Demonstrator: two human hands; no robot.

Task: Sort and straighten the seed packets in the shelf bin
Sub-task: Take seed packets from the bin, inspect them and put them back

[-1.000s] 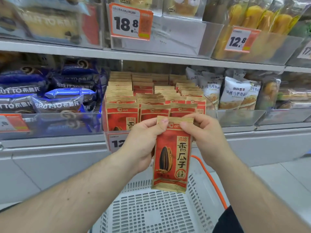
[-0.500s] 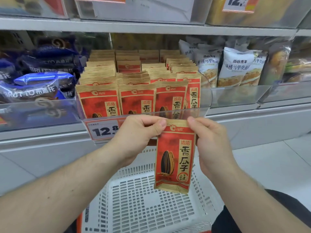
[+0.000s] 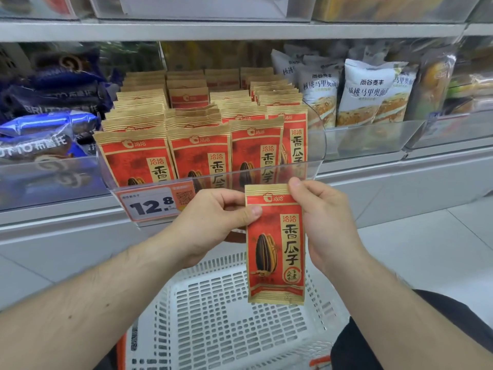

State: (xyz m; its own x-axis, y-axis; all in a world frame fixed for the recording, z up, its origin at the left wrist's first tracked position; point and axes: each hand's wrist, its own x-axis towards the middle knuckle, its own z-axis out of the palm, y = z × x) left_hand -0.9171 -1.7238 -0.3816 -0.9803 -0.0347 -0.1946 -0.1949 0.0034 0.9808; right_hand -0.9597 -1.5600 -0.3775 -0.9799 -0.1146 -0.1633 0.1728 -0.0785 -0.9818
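Hands pinching one red and tan paper seed packet [image 3: 274, 244] by its top corners, left hand [image 3: 213, 222] and right hand [image 3: 324, 222], just below the clear plastic shelf bin [image 3: 314, 145]. Keep upright, lift over front lip, slide behind front row.

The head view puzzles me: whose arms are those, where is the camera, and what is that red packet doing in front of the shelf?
No machine here: a person wears a camera on the head, looking down at their own hands. The left hand and right hand each pinch a top corner of one red seed packet, hanging upright above a white basket. Behind it, a clear shelf bin holds rows of the same packets standing upright, with a price tag on its front.
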